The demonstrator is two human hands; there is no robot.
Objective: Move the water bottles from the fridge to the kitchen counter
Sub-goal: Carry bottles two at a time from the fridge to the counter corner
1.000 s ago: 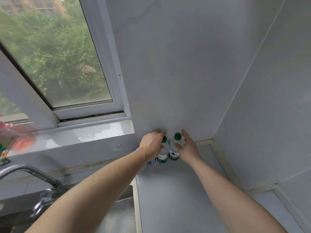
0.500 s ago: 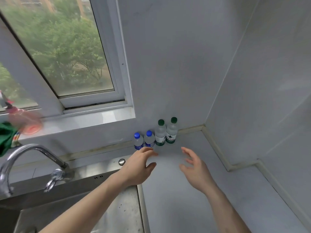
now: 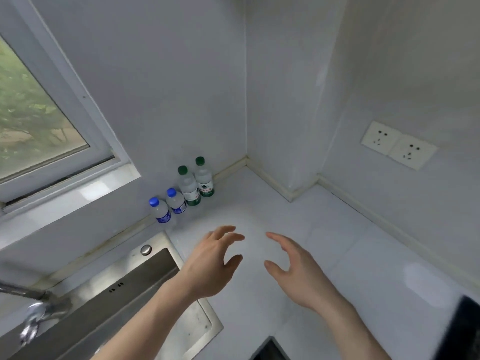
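Four water bottles upright in a row against the wall, clearing counter space; left hand and right hand released, empty.

Beyond the fingers: two blue-capped bottles showing blue labels, two green-capped bottles wearing green-and-white labels. Gleaming white under them, the tabletop. Shining steel-grey left of them, the sink.

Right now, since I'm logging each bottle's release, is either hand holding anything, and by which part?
Nothing is held. The left hand and right hand hover open above the counter, apart from the four bottles standing at the wall.
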